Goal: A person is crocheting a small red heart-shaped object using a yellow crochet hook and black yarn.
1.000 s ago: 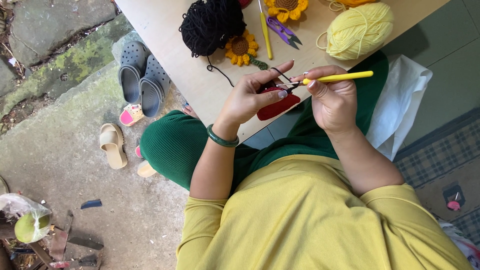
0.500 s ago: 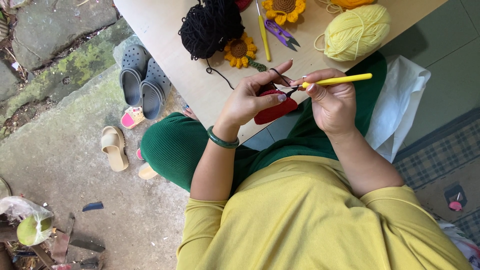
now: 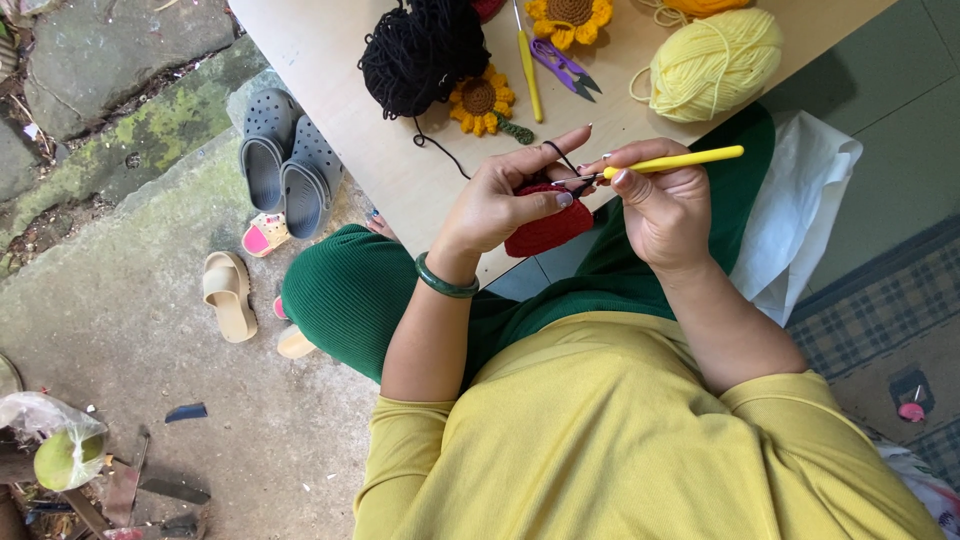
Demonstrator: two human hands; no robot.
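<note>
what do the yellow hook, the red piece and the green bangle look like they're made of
The yellow-handled crochet hook in the right hand looks like smooth matte plastic or rubber with a thin, likely metal tip. The small red crocheted piece in the left hand is soft yarn, with a ribbed stitch texture. The dark green bangle looks glossy, perhaps stone or glass.

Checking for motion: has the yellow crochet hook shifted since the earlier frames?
No. The yellow crochet hook keeps its place below the pale yellow yarn ball, held in the right hand.
</note>
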